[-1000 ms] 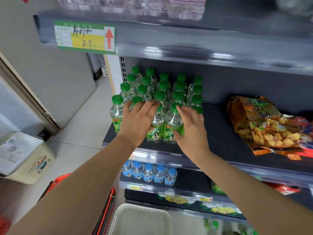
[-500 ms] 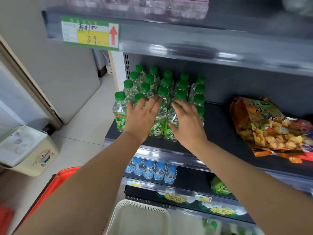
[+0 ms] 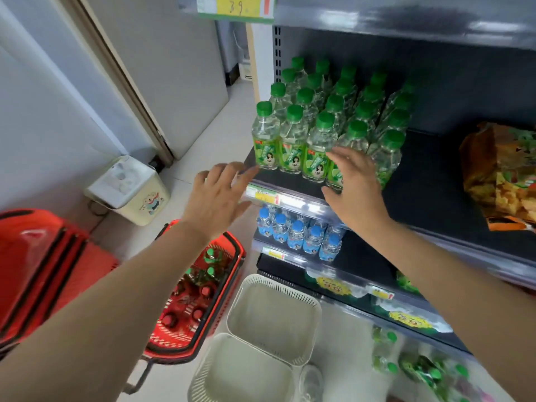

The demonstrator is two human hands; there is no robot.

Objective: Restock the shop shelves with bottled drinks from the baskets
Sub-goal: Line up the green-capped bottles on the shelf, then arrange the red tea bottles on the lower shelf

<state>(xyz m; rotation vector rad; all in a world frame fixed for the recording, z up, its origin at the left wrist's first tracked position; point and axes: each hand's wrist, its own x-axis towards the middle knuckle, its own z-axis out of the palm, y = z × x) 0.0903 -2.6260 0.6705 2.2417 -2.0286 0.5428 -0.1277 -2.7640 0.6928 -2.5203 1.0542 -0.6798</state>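
Green-bordered yellow paper price tag (image 3: 236, 7) on the upper grey metal shelf edge (image 3: 377, 15) showing handwritten 39 beside a red arrow, yellow starburst sticker (image 3: 407, 318) on the clear lower shelf rail (image 3: 359, 288) seeming to read 6.9, labels on green-capped clear plastic bottles (image 3: 293, 140) being too blurred to read

Clear green-capped bottles (image 3: 324, 132) with bright green labels stand upright in tight rows, five across, at the left end of a dark shelf (image 3: 429, 181). On the lower shelf (image 3: 362, 265) a small cluster of blue-capped bottles (image 3: 298, 233) stands upright. On the floor, near left, a red basket (image 3: 171, 342) holds jumbled bottles (image 3: 204, 287) with green and red caps.
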